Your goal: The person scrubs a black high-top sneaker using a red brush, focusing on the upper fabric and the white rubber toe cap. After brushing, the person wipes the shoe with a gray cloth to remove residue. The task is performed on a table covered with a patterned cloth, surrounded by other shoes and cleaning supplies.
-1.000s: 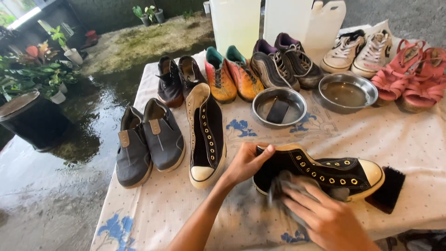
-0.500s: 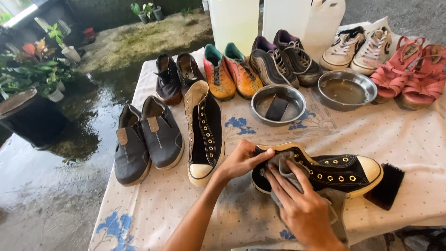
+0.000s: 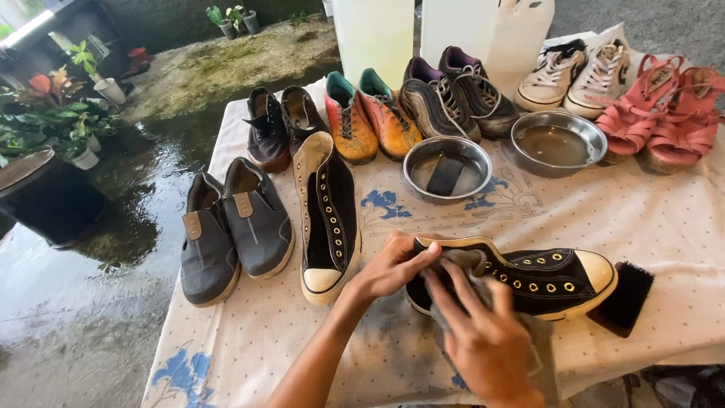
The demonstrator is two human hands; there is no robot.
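Nearest us, our right hand (image 3: 483, 340) is pressed down on a grey cloth (image 3: 529, 344), fingers spread and laid over the heel end of a black high-top sneaker (image 3: 529, 276). The cloth sits between palm and shoe and hangs toward the table edge. Our left hand (image 3: 393, 264) grips the same sneaker at the heel collar, thumb on the rim, fingers curled round the back.

The sneaker lies on its side on the white dotted tablecloth (image 3: 664, 227), near the front edge, white toe cap pointing right. A black brush (image 3: 623, 298) lies touching its toe. The matching black sneaker (image 3: 328, 215) lies just left of our left hand, laces out, toe toward us. Left of that we see a pair of grey slip-ons (image 3: 234, 230).

Further back sit a steel bowl with a dark block in it (image 3: 445, 170) and a second steel bowl (image 3: 557, 142) to its right. Behind them runs a row: dark brown boots (image 3: 279, 128), orange-and-teal football boots (image 3: 370, 117), dark trainers (image 3: 457, 94), white sneakers (image 3: 581, 72), pink sandals (image 3: 657, 109). White plastic jugs (image 3: 521, 26) stand at the back. Wet ground and potted plants (image 3: 45, 121) are off to the left.
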